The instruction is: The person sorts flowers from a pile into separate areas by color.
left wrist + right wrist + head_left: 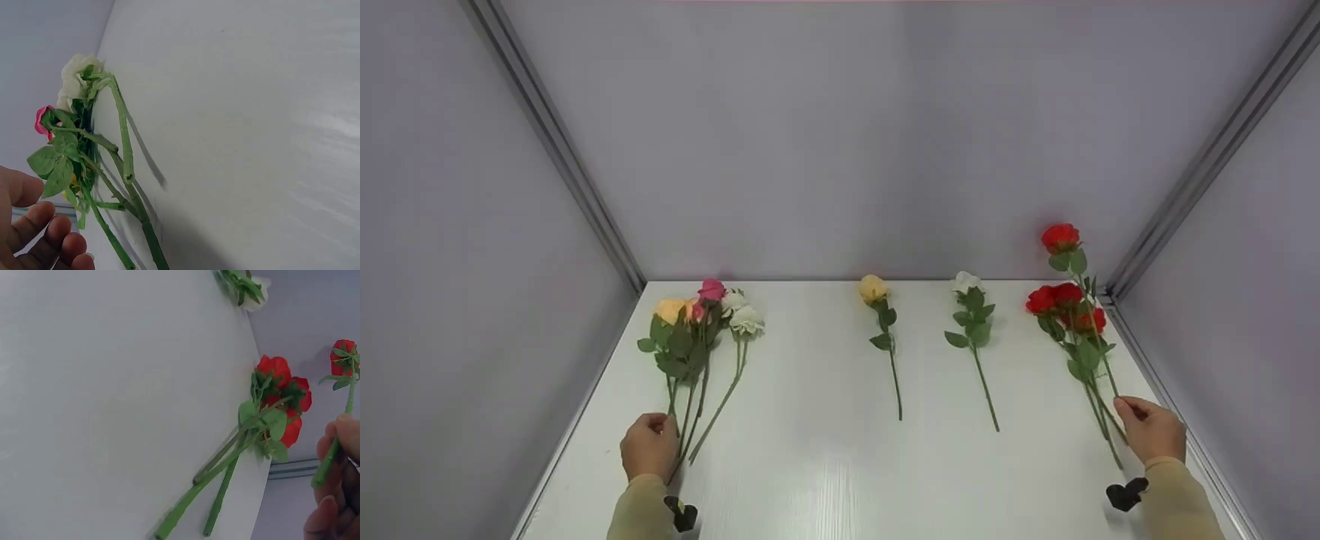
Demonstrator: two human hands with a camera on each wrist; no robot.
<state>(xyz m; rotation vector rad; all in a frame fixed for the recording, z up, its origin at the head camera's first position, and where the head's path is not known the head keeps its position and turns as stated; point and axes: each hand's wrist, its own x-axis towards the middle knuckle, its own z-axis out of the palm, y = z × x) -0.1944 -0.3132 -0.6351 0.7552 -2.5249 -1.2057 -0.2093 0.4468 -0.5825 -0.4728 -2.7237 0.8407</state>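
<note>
My right hand (1153, 431) pinches the lower stem of a red rose (1060, 238) between thumb and fingers. The stem's cut end pokes out below the fingers in the right wrist view. Under it, several red roses (281, 382) lie bunched on the white table. At the left, my left hand (650, 446) hovers beside the stems of a mixed bunch. Its fingers (34, 222) are loosely bent, and no stem shows between them and the thumb. That bunch has a yellow rose (669, 310), pink roses (711, 289) and white flowers (747, 321).
Between the bunches, a single yellow rose (874, 289) and a single white rose (966, 282) lie apart on the table (825, 360), blooms toward the back. Grey panels (840, 142) enclose the table at the back and both sides.
</note>
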